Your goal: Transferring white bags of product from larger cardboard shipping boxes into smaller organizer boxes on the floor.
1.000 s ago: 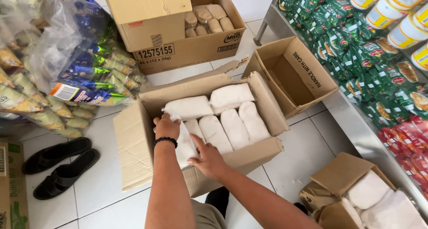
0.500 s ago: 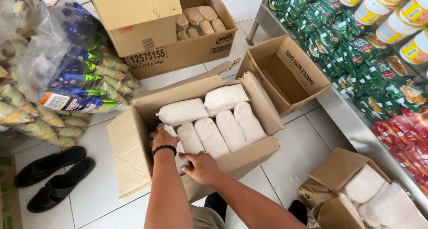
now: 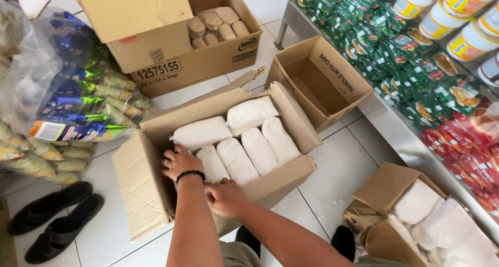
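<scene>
Inside cardboard box (image 3: 150,194), 6 plump white bags (image 3: 236,160).

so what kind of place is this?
Most likely a small grocery shop or its stock area. A metal shelf holds rows of green sachets and tubs, and open cardboard cartons sit on the tiled floor; both hands reach into the carton of white packets.

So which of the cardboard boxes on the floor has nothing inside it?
The small open box beside the shelf. Its bottom shows bare, while the other open boxes hold white or tan packets.
</scene>
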